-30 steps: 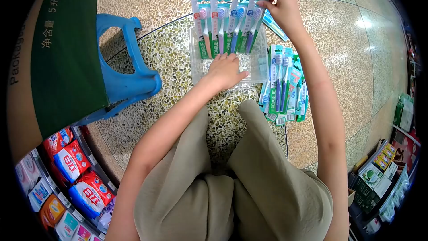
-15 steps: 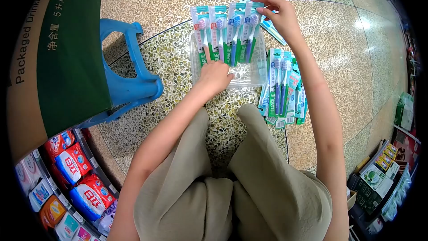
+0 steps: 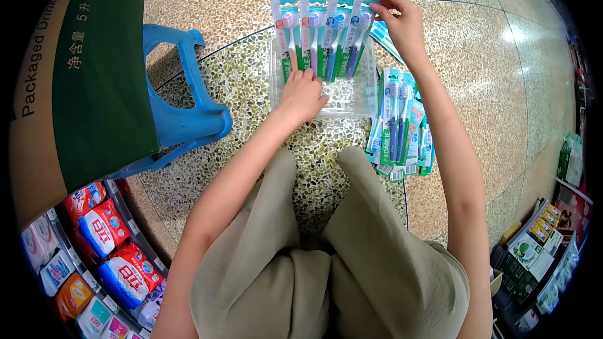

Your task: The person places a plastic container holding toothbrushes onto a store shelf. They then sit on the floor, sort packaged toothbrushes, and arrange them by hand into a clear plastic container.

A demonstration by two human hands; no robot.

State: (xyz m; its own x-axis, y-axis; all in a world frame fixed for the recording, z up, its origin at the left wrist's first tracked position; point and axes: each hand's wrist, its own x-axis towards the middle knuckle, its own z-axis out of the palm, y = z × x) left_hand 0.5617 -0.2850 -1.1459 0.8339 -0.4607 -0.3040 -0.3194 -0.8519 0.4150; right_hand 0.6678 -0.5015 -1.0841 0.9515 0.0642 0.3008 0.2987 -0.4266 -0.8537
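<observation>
Several toothbrush packs (image 3: pixel 320 41) stand side by side in a row, tilted, over a clear plastic tray (image 3: pixel 348 108) on the floor. My right hand (image 3: pixel 402 22) pinches the top corner of the rightmost pack between thumb and fingers. At the row's lower end, my left hand (image 3: pixel 303 95) lies with its fingers against the bottoms of the left packs. Its thumb sticks out to the right, apart from the fingers. The left fingertips partly cover the packs' lower ends. More toothbrush packs (image 3: pixel 397 119) lie overlapping in a pile right of the tray.
Another pack (image 3: pixel 386 41) lies on the floor beneath my right hand. To the left are a blue plastic stool (image 3: pixel 198 81) and a large cardboard box (image 3: pixel 103 75). Shelf goods, including red detergent bags (image 3: pixel 129 276), line the lower left; boxes (image 3: pixel 531 248) sit at right.
The row of toothbrush packs has shifted slightly away from me over the tray. My left hand moved up along with it, its pointing finger now drawn back. My right hand keeps its pinch.
</observation>
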